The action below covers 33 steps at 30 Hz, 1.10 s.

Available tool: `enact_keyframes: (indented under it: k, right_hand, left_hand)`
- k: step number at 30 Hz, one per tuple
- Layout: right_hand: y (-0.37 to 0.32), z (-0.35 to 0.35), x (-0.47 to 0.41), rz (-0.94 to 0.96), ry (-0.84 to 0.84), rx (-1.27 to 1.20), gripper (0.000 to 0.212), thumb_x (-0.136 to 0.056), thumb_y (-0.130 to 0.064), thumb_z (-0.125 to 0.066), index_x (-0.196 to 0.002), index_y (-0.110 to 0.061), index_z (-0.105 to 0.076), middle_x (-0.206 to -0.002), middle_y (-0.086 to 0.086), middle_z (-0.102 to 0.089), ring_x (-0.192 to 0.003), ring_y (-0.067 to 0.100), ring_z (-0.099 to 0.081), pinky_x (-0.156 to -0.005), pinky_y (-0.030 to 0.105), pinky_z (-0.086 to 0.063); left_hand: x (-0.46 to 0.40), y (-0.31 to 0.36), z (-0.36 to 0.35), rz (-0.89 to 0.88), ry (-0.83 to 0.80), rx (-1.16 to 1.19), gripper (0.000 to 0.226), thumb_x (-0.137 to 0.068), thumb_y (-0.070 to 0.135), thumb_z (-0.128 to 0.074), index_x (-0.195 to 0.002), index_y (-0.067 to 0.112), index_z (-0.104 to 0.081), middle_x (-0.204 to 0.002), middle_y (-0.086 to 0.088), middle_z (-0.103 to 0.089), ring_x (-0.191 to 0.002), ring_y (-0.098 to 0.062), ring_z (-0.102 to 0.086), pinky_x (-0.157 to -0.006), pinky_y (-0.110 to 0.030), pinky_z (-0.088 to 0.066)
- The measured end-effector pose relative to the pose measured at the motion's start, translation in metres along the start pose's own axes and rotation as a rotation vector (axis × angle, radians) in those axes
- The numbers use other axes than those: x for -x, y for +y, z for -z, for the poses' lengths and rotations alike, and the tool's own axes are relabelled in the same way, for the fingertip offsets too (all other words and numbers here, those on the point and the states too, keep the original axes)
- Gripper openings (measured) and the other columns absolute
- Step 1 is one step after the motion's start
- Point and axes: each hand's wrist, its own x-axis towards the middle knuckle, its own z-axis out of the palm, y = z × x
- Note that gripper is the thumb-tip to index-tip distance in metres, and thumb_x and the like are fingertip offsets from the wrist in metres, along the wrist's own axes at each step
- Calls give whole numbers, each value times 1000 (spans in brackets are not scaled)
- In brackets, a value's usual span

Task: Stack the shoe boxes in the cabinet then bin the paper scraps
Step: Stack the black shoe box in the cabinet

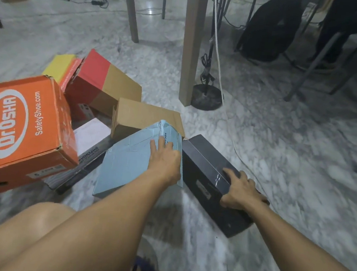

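While the left hand [165, 155] lies with straight fingers spread flat on the pale blue cardboard shoe box [128, 163], the right hand [240, 189] curls its fingers over the top and near side of the long black rectangular shoe box [205, 165], gripping it. Both boxes lie on the grey marbled floor [277, 164], touching along one edge, the blue one tilted against a plain brown cardboard box [140, 115] behind it. Further left sits a large orange cardboard shoe box printed "Dr.OSHA" [24, 127] (it leans on a dark flat box [85, 162]), with a red-and-brown cardboard box [100, 80] behind. A wooden desk leg [192, 46] stands just beyond the pile.
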Motion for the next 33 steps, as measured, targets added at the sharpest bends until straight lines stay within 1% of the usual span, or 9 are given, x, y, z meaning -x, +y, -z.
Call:
enact_keyframes:
  k: [2,5,8,11,16,19,21,28,33]
  right_hand:
    - [10,10,-9,5,-15,-25,98,-61,-16,-60,-140,-54,-15,-149,-4,-18,-136,29,-24,-99,67,-34]
    - [28,21,-29,23,-24,-70,93,-54,-15,-54,-131,-55,-20,-140,-5,-32,-127,31,-35,-99,60,-42]
    - [48,34,-43,39,-27,-106,90,-62,-10,-51,-139,-48,-25,-141,-3,-38,-123,29,-44,-96,45,-48]
    - [65,41,-48,56,-19,-99,85,-73,-6,-50,-147,-41,-27,-147,-1,-39,-126,28,-46,-96,35,-46]
    - [82,34,-47,4,56,-64,86,-74,-12,-50,-144,-55,-24,-152,-9,-34,-134,27,-38,-101,52,-43]
    - [92,26,-44,-173,120,-24,87,-76,-26,-67,-146,-54,-23,-161,-3,-11,-148,31,-5,-108,71,-20]
    - [99,17,-40,-310,187,-111,94,-71,-41,-78,-147,-50,-24,-161,0,4,-147,36,6,-106,74,-20]
    - [98,-9,-33,-429,555,-641,125,-52,-33,-96,-148,-21,-17,-151,19,-11,-124,46,-45,-96,47,-45]
    - [101,-1,-34,-421,725,-868,103,-55,-33,-94,-131,-8,-29,-132,19,-48,-118,39,-52,-91,44,-45]
  left_hand:
    - [-5,10,2,-58,-3,30,42,-84,17,-61,-125,10,-59,-144,-15,-39,-145,-39,-12,-120,-50,-5]
    - [-13,25,1,-104,-9,263,36,-85,13,-64,-119,5,-57,-130,-12,-50,-129,-32,-41,-104,-36,-36]
    - [-26,35,-3,19,-118,612,42,-82,12,-67,-121,7,-52,-123,-10,-55,-113,-30,-56,-87,-36,-49]
    - [-43,42,-8,122,-212,842,41,-80,11,-71,-113,10,-48,-113,-10,-60,-102,-26,-59,-78,-31,-48]
    - [-66,50,-23,214,-333,1092,41,-79,2,-70,-110,10,-46,-114,-12,-60,-107,-29,-60,-89,-36,-51]
    - [-78,55,-34,201,-378,1124,54,-76,-3,-68,-126,8,-50,-120,-10,-61,-112,-28,-58,-95,-38,-49]
    - [-84,55,-39,205,-370,1122,58,-75,-4,-67,-128,8,-49,-120,-10,-60,-112,-28,-57,-95,-39,-49]
    - [-79,51,-49,182,-474,1216,85,-75,-12,-63,-144,27,-32,-120,-12,-61,-109,-30,-59,-83,-34,-48]
    - [-69,43,-32,106,-361,1267,92,-78,-17,-61,-150,30,-27,-98,8,-56,-99,-22,-57,-66,-24,-47]
